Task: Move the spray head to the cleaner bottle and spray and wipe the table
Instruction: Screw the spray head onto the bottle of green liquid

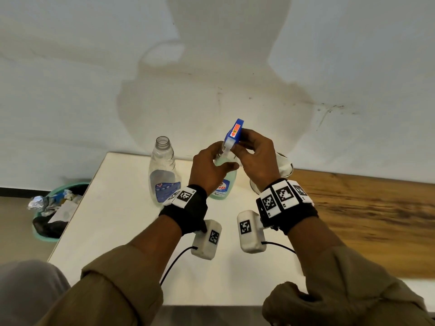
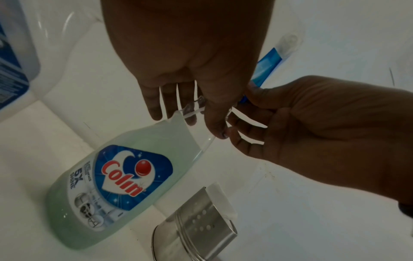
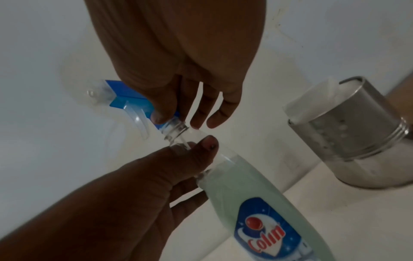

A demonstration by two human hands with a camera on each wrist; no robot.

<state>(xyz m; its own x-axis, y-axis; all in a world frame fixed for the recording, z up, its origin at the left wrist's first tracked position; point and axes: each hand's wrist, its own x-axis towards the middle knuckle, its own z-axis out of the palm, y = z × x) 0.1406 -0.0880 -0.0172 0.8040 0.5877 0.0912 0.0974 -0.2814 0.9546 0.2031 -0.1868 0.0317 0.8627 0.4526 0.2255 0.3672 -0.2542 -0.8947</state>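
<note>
The cleaner bottle (image 1: 223, 184), holding pale green liquid and bearing a blue label, stands on the white table (image 1: 117, 231). My left hand (image 1: 221, 158) grips its clear neck, thumb on the near side. My right hand (image 1: 240, 147) holds the blue spray head (image 1: 234, 134) tilted at the top of that neck. In the right wrist view the spray head (image 3: 127, 98) shows its clear trigger and collar meeting the cleaner bottle (image 3: 245, 194) just above my left thumb. Whether the collar sits on the threads I cannot tell. In the left wrist view the cleaner bottle (image 2: 134, 167) leans under both hands.
An empty clear bottle (image 1: 163, 170) with no cap stands left of the cleaner bottle. A steel holder (image 1: 286, 167) with white tissue stands to the right, close to my right hand. A green bin (image 1: 56, 210) full of rubbish sits on the floor at the left. A wall rises behind the table.
</note>
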